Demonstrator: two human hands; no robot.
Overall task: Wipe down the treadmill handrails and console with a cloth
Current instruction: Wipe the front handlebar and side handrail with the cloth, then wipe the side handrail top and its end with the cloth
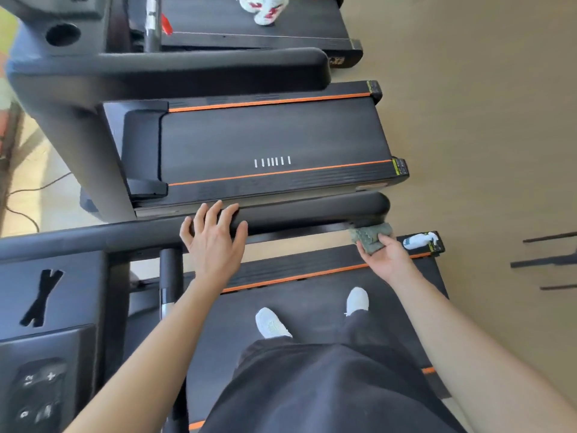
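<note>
A long black handrail (312, 210) runs across the middle of the head view. My left hand (215, 239) rests on it near its middle, fingers spread over the top. My right hand (385, 256) grips a folded grey-green cloth (370, 237) and holds it against the underside of the handrail's rounded end. The dark console (46, 339) with its buttons fills the lower left corner. I stand on the treadmill belt (306, 307), my two white shoes visible below.
A white spray bottle (418, 240) lies on the rear corner of my treadmill's deck. A second treadmill (271, 145) sits just beyond the handrail, and a third, farther off, has a person's shoes (265, 7) on it. Bare wooden floor (484, 120) lies to the right.
</note>
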